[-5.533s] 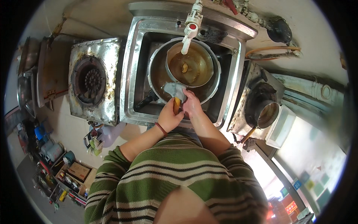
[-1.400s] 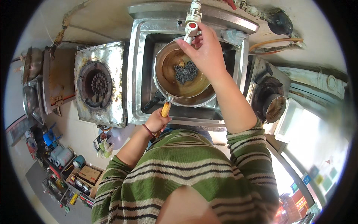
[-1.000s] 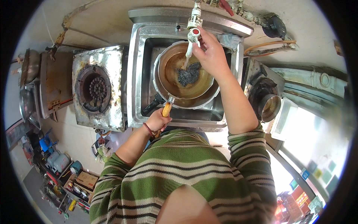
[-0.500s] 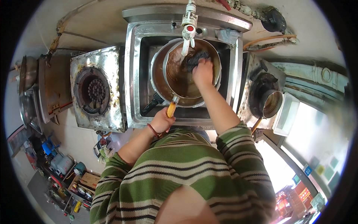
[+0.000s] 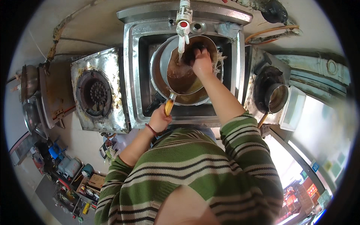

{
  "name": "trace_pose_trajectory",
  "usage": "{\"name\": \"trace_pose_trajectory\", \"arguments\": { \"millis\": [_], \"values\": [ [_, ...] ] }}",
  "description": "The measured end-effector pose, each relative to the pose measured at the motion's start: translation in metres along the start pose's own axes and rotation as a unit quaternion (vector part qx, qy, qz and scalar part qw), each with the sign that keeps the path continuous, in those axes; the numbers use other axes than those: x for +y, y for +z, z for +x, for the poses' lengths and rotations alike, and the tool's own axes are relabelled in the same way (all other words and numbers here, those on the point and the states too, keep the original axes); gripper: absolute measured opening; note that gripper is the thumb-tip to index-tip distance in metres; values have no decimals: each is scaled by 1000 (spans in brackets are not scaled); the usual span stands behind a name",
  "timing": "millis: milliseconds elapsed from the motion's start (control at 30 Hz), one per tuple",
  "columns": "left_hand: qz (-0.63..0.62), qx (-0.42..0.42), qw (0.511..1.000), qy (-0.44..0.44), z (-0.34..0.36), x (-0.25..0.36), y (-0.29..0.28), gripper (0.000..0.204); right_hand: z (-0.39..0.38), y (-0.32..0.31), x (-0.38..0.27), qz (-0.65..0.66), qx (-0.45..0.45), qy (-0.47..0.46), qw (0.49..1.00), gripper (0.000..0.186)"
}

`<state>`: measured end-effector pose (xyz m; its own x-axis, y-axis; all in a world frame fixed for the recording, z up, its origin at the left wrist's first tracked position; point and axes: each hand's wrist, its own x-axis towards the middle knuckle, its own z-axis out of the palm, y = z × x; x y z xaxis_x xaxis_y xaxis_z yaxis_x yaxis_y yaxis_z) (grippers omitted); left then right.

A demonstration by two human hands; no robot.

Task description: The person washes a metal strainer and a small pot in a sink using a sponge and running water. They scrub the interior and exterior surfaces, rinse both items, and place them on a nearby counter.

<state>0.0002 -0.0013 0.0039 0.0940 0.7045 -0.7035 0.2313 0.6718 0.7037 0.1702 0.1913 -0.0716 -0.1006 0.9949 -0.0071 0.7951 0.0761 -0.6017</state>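
Note:
My left hand (image 5: 160,120) is closed round the yellowish wooden handle (image 5: 169,108) of a wok (image 5: 183,83). The wok is tilted, and its brown inside is wet. My right hand (image 5: 203,63) reaches into it with bent fingers on a dark scouring pad (image 5: 190,56), partly hidden by the fingers and in shadow. Water spills over the wok's right rim. Beneath it sits a larger pan (image 5: 157,79) holding brownish water, with a black handle (image 5: 153,106) at its lower left. A white tap (image 5: 183,28) with a red dot hangs above the wok.
Metal sink walls (image 5: 131,75) surround the pans. A greasy stove with a round burner (image 5: 94,92) stands at the left. Another burner (image 5: 267,80), with a metal strainer-like pot (image 5: 278,98) on it, is at the right. A crumpled plastic bag (image 5: 228,30) lies on the sink's back edge.
The wok has tipped to the right, and water now runs over that rim. My right hand has shifted slightly up and left with the scouring pad. My left hand still grips the handle.

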Motion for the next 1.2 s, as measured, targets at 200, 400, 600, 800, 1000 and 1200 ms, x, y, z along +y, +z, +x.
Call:
{"name": "trace_pose_trajectory", "arguments": {
  "millis": [200, 400, 600, 800, 1000, 1200],
  "values": [
    [44, 32, 998, -38, 3, 11, -1, 20, -28, 16, -32, 104, -241, -39, 964, 26],
    [64, 26, 997, 22, -1, 4, -4, 17, 8, 6, -42, 422, -55, 252, 869, 28],
    [125, 90, 987, 36, 8, -9, -13, 21, -30, 16, -28, 127, -169, -3, 977, 35],
    [199, 87, 976, 23, 5, -6, -2, 22, 25, 39, -55, 360, 167, 155, 905, 37],
    [276, 129, 952, 39, 10, -6, -16, 23, -52, 54, -56, 237, -226, -150, 933, 32],
    [256, 171, 951, 23, 4, -12, -23, 21, -25, 19, 24, -175, -136, -200, 954, 26]
  ]
}}
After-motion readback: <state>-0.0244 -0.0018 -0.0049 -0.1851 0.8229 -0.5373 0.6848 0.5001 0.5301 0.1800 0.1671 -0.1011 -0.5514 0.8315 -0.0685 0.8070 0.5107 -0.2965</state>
